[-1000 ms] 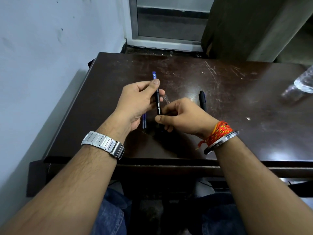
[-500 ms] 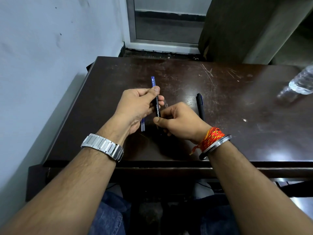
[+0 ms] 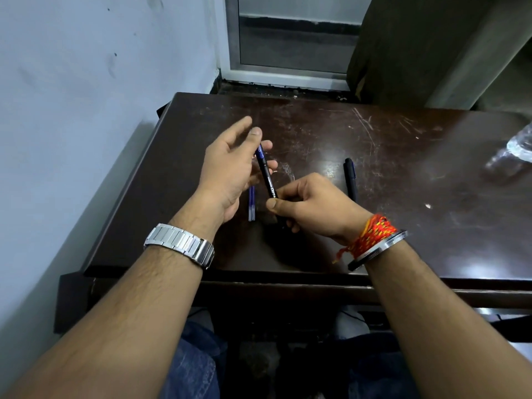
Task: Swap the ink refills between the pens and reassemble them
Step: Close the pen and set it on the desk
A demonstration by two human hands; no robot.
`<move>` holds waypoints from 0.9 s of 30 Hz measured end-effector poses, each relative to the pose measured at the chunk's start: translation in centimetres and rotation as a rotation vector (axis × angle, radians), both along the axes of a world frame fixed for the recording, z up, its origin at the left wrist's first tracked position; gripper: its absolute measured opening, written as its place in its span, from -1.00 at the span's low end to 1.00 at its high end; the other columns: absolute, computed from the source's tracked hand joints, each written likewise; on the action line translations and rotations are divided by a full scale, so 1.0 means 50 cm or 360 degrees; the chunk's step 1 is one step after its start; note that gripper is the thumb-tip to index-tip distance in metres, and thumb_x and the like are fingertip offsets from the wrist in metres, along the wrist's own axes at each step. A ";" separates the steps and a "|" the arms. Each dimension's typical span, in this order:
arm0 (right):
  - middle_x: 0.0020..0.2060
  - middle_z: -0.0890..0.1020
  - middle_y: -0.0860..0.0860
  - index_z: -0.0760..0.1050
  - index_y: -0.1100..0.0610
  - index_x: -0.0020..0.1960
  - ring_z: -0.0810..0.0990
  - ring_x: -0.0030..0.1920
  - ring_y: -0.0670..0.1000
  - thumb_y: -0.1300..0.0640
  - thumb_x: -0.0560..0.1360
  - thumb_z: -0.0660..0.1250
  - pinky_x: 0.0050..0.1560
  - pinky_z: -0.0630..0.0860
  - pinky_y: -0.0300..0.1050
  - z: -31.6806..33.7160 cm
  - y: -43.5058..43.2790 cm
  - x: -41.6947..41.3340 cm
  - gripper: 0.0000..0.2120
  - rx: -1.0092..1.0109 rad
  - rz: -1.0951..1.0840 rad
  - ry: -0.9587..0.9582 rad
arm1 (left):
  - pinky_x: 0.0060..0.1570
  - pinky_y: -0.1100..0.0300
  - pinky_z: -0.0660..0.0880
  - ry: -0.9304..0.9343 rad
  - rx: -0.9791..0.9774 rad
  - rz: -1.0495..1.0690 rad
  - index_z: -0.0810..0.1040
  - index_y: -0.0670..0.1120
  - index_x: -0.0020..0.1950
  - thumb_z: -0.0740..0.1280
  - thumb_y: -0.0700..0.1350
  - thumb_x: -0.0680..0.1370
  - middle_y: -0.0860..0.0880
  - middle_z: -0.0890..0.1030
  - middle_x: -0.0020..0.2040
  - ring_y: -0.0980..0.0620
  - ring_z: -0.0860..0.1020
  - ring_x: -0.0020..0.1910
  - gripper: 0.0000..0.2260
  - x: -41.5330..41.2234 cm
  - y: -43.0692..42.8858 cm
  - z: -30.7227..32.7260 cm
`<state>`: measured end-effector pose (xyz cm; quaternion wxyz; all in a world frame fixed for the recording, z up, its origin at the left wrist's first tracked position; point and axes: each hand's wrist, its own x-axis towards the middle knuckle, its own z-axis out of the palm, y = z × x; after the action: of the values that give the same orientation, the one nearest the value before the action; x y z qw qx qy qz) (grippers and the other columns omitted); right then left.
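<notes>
**Pen held over the table, refills lying beneath**

Pen (image 3: 267,180), black with a blue far end, has its near end hidden inside the right hand (image 3: 313,205), which pinches it; its long axis runs away from the person, tilted slightly left. The left hand (image 3: 230,168) is spread wide beside it; whether its fingers touch the pen is unclear. Two blue refills (image 3: 251,203) lie side by side on the table (image 3: 403,168), partly covered by the left hand. A second pen (image 3: 351,180) lies right of the right hand.

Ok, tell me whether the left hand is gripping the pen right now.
No. The left hand is spread open beside the pen, which only the right hand pinches.
</notes>
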<state>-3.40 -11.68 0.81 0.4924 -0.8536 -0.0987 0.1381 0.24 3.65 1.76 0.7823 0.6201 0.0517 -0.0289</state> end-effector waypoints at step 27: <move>-0.28 0.70 0.08 0.64 0.13 -0.12 0.67 -0.30 0.03 -0.04 0.38 0.54 -0.25 0.60 -0.14 0.021 -0.126 0.004 -0.75 -0.0364 -0.1038 -0.0249 | 0.38 -0.08 0.49 -0.0077 0.0614 0.0073 0.29 0.03 0.60 0.49 0.04 0.54 0.16 0.75 -0.08 0.01 0.62 0.28 -0.33 -0.006 -0.016 -0.027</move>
<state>-3.21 -17.97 1.86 0.4028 -0.8978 0.1578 -0.0821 -0.07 2.87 0.39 0.6505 0.7576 0.0517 0.0142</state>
